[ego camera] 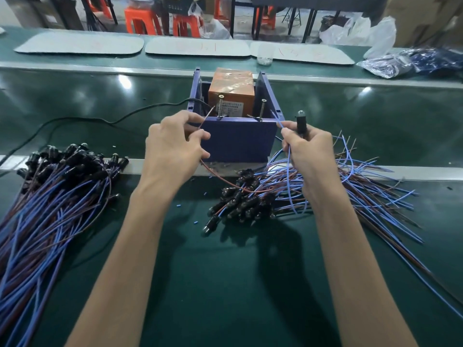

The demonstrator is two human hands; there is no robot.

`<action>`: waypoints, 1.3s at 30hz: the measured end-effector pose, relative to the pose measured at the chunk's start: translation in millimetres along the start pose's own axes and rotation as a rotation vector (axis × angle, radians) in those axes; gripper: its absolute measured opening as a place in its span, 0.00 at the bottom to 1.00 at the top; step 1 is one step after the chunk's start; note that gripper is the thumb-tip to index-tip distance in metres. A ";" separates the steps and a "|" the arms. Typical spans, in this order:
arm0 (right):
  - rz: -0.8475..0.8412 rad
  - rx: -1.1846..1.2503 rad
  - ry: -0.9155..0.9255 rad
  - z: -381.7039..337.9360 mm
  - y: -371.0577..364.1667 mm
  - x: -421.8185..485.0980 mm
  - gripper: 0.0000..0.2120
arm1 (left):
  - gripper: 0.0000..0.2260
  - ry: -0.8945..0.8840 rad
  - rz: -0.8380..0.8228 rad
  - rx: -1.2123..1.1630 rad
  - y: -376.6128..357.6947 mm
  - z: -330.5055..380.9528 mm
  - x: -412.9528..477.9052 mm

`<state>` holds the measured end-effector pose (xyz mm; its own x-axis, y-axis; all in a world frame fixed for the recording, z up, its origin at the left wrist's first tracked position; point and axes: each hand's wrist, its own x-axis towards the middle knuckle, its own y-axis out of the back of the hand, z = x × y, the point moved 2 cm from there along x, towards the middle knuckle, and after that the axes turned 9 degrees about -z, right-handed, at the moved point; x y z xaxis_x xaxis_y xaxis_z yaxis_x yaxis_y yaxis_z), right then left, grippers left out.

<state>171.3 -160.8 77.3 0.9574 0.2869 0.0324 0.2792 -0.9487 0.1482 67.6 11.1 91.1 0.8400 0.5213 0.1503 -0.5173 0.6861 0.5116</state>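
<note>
Pinching brown wire (pixel 208 115) in left hand (pixel 172 149), tip angled up-right, just left of left screw (pixel 220 106). Right hand (pixel 310 149) grips lamp (pixel 300 123) and blue wire (pixel 276 119), whose tip is at the right corner of the box (pixel 238 139), mid-frame.

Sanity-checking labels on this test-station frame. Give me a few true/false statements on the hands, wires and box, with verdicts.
1. The left hand pinches a brown wire. True.
2. The right hand holds nothing. False: it holds a blue wire and a black lamp.
3. Two screws stand at the front edge of the blue box. True.
4. The box holds a green block. False: an orange block sits in it.
5. All the spare wired lamps lie in one pile. False: there is a left pile and a right pile on the table.
</note>
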 end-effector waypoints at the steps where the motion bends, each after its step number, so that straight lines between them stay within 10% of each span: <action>1: -0.005 -0.002 -0.001 0.4 -0.4 0.1 0.07 | 0.09 -0.003 -0.006 -0.004 -0.9 -0.8 0.2; 39: -0.147 -0.067 0.060 8.2 -15.6 4.0 0.11 | 0.09 -0.061 -0.041 0.068 -3.7 -2.2 1.4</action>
<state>171.4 -146.0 67.0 0.9000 0.4310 0.0643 0.4084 -0.8857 0.2209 70.4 10.5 87.6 0.8697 0.4603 0.1781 -0.4718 0.6692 0.5741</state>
